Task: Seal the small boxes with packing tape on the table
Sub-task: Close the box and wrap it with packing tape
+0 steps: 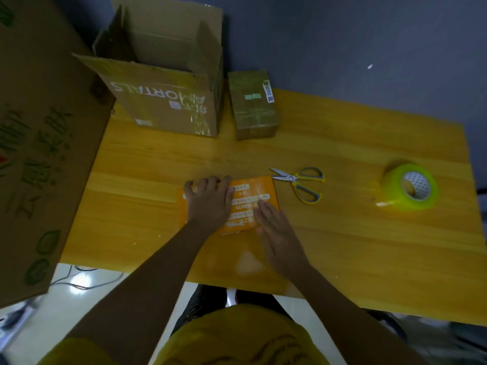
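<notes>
Yellow table: left hand and right hand press flat-fingered on the orange box, probably light, thin card; hold its edges.

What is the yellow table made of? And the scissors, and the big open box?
The table looks like glossy varnished wood: grain lines and plank seams show. The scissors seem to have shiny metal blades with yellow-and-grey handles, probably plastic. The big open box looks like brown matte cardboard with folded flaps.
</notes>
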Demonstrator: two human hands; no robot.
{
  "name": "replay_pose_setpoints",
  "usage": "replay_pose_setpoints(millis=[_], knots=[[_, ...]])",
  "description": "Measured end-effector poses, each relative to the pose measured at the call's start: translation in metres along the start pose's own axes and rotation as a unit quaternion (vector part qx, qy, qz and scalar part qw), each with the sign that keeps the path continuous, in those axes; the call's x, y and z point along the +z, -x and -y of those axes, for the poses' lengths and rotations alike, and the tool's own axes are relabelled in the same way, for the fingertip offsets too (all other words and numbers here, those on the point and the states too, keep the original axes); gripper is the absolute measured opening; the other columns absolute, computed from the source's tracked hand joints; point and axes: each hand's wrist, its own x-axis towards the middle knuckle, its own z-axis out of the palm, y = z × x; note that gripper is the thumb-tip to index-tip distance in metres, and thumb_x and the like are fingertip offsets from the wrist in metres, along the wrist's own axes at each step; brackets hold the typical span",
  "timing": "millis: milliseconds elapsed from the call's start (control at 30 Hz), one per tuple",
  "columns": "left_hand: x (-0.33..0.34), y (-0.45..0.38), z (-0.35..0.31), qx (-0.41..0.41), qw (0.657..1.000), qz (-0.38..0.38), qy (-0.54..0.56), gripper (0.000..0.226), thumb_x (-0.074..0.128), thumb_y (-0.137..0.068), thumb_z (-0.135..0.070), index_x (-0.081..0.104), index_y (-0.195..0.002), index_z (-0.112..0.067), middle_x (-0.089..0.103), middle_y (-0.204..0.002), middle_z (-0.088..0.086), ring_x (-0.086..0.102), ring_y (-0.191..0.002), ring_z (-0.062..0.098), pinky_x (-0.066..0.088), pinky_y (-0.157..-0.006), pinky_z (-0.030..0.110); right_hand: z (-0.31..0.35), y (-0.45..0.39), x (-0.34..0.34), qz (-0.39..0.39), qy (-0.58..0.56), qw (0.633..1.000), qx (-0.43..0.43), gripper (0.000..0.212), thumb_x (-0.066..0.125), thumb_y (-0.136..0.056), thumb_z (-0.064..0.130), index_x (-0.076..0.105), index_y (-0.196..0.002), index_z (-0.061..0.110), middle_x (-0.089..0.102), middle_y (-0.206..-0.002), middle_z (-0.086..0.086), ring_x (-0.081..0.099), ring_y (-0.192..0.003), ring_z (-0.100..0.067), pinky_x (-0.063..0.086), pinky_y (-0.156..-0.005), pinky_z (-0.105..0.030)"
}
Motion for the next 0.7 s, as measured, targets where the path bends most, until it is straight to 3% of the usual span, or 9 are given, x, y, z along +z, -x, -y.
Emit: replay_pose_setpoints(millis=[67, 133, 200, 267, 333, 433, 533, 600, 700], knots=[[-0.009, 0.000, 0.006, -0.020, 0.995, -0.018, 0.093, 0.051, 0.027, -0.095, -0.044, 0.058, -0.126, -0.019, 0.054, -0.129, 0.009, 0.049, -0.120, 0.031, 0.023, -0.103, 0.053, 0.001, -0.024, -0.013, -0.083, -0.064, 0.991, 0.089, 0.047, 0.038, -0.100, 0.039, 0.056, -0.133, 0.012, 0.045, -0.146, -0.009, 0.036, -0.135, -0.019, 0.034, -0.110, -0.039], [-0.021, 0.003, 0.015, -0.171, 0.977, -0.037, 0.120, 0.053, 0.038, -0.096, -0.048, 0.044, -0.139, -0.018, 0.036, -0.146, 0.012, 0.031, -0.136, 0.032, 0.015, -0.109, 0.052, 0.005, -0.062, -0.020, -0.083, -0.108, 0.969, 0.206, 0.055, 0.047, -0.097, 0.044, 0.044, -0.143, 0.014, 0.033, -0.152, -0.011, 0.029, -0.140, -0.026, 0.028, -0.113, -0.038], [-0.035, 0.002, 0.023, -0.368, 0.904, 0.051, 0.213, 0.074, 0.043, -0.095, -0.056, 0.024, -0.149, -0.010, 0.024, -0.153, 0.018, 0.025, -0.140, 0.035, 0.020, -0.110, 0.051, 0.008, -0.095, -0.021, -0.004, -0.201, 0.921, 0.334, 0.066, 0.052, -0.097, 0.043, 0.029, -0.151, 0.014, 0.029, -0.156, -0.009, 0.029, -0.142, -0.026, 0.029, -0.111, -0.036], [-0.042, 0.002, 0.030, -0.420, 0.831, 0.119, 0.346, 0.076, 0.043, -0.094, -0.056, 0.025, -0.146, -0.003, 0.038, -0.145, 0.022, 0.041, -0.130, 0.037, 0.037, -0.102, 0.044, 0.011, -0.105, -0.023, 0.025, -0.217, 0.915, 0.341, 0.058, 0.057, -0.096, 0.034, 0.037, -0.145, 0.011, 0.047, -0.142, -0.011, 0.045, -0.129, -0.029, 0.039, -0.096, -0.032], [-0.047, 0.006, 0.037, -0.360, 0.839, 0.020, 0.407, 0.054, 0.047, -0.096, -0.047, 0.042, -0.129, -0.004, 0.055, -0.120, 0.016, 0.055, -0.108, 0.032, 0.043, -0.081, 0.037, 0.012, -0.097, -0.030, -0.070, -0.246, 0.934, 0.250, 0.048, 0.064, -0.091, 0.030, 0.049, -0.132, 0.009, 0.056, -0.119, -0.005, 0.055, -0.115, -0.029, 0.042, -0.083, -0.024], [-0.052, 0.013, 0.042, -0.301, 0.851, -0.118, 0.415, 0.033, 0.057, -0.092, -0.036, 0.048, -0.100, -0.005, 0.046, -0.102, 0.013, 0.048, -0.090, 0.024, 0.041, -0.077, 0.043, 0.008, -0.067, -0.021, -0.145, -0.266, 0.944, 0.130, 0.040, 0.063, -0.086, 0.030, 0.049, -0.119, 0.014, 0.047, -0.123, 0.001, 0.052, -0.117, -0.026, 0.045, -0.095, -0.030], [-0.041, 0.018, 0.047, -0.303, 0.889, -0.018, 0.342, 0.063, 0.073, -0.081, -0.037, 0.042, -0.125, -0.005, 0.036, -0.127, 0.019, 0.047, -0.110, 0.036, 0.045, -0.090, 0.046, -0.003, -0.045, -0.003, -0.086, -0.145, 0.980, 0.108, 0.037, 0.066, -0.079, 0.007, 0.051, -0.113, 0.004, 0.044, -0.124, -0.006, 0.051, -0.115, -0.034, 0.040, -0.087, -0.022], [-0.041, 0.019, 0.052, -0.268, 0.907, 0.035, 0.324, 0.082, 0.069, -0.083, -0.045, 0.025, -0.148, -0.020, 0.021, -0.145, 0.018, 0.038, -0.127, 0.040, 0.042, -0.099, 0.052, 0.002, -0.039, -0.003, -0.048, -0.091, 0.987, 0.121, 0.043, 0.065, -0.078, 0.005, 0.049, -0.117, 0.003, 0.042, -0.128, -0.013, 0.048, -0.117, -0.036, 0.037, -0.081, -0.020], [-0.047, 0.010, 0.053, -0.117, 0.980, 0.079, 0.140, 0.069, 0.040, -0.090, -0.057, 0.020, -0.151, -0.034, -0.005, -0.160, 0.008, 0.004, -0.145, 0.034, 0.010, -0.115, 0.054, 0.012, -0.043, 0.000, -0.052, 0.055, 0.996, 0.041, 0.051, 0.046, -0.091, 0.032, 0.045, -0.134, 0.006, 0.035, -0.147, -0.019, 0.031, -0.137, -0.034, 0.030, -0.109, -0.041]])
